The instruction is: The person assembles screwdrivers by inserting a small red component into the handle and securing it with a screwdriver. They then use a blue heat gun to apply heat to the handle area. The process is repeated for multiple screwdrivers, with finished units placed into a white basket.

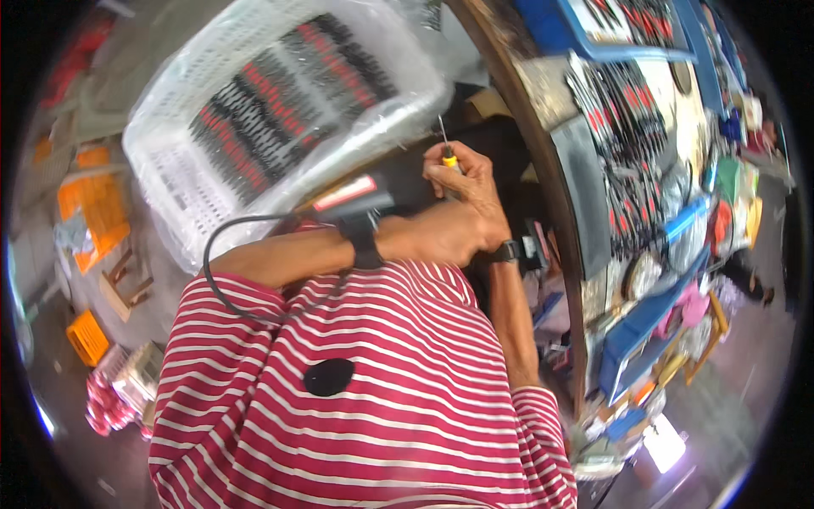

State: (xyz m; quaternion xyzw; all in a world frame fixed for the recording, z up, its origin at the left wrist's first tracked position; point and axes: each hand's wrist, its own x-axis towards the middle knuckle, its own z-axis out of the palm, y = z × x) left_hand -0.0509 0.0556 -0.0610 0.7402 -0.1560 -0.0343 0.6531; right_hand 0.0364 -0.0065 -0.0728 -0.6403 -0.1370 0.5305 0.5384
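My right hand is closed round a small screwdriver with a yellow and black handle, its thin metal shaft pointing up and away. Across my body reaches my left hand, blurred and overlapping my right wrist; its fingers are hidden, and I cannot tell whether it grips anything. A dark device with a cable is strapped to my left wrist, and a black band circles the right one. Left of my hands stands a white basket lined with clear plastic, holding rows of black and red tools.
To the right runs a workbench edge with a grey slab beside it. Piles of black and red tools lie on the bench near blue trays. Orange crates and a small wooden stool stand on the floor at left.
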